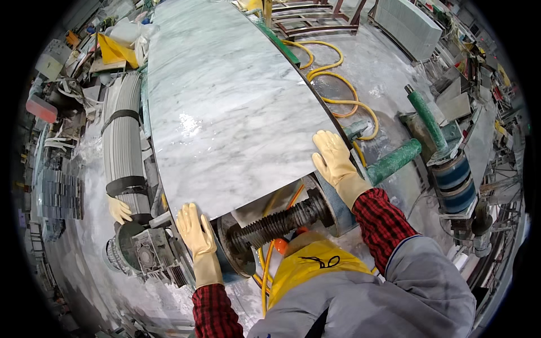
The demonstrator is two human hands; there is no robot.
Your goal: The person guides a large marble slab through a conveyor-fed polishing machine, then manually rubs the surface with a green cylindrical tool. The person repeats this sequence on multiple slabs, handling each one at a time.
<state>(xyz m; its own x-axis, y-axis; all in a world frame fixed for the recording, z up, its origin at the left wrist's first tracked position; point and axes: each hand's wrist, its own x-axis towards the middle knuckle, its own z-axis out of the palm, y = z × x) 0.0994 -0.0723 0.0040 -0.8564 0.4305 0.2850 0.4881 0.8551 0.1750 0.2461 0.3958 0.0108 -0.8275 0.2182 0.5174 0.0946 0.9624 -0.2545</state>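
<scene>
Laid left hand (197,239) and right hand (338,166) on the near corners of the marble slab (236,101) with fingers (326,143) outstretched flat, seemingly to steady it.

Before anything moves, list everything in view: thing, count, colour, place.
long veined stone slab: 1, white, centre
ridged cylindrical shaft: 1, dark, slab's near end
round drums: 2, blue, shaft's ends
looped hose: count unclear, yellow, right floor
round metal bars: 2, green, right
banded drum: 1, mostly blue, right
strapped strip bundle: 1, grey, left
finned metal motor: 1, grey, lower left
loose glove: 1, cream, bundle's near end
barred metal frame: at least 1, brown, top
upright slab stack: 1, pale, upper right
side clutter: uncountable, mixed, both edges
apron: 1, yellow, bottom centre
overgarment: 1, grey, bottom
checked sleeves: 2, red-black, bottom
left hand: 1, cream-gloved, slab's near left corner
right hand: 1, cream-gloved, slab's right edge
</scene>
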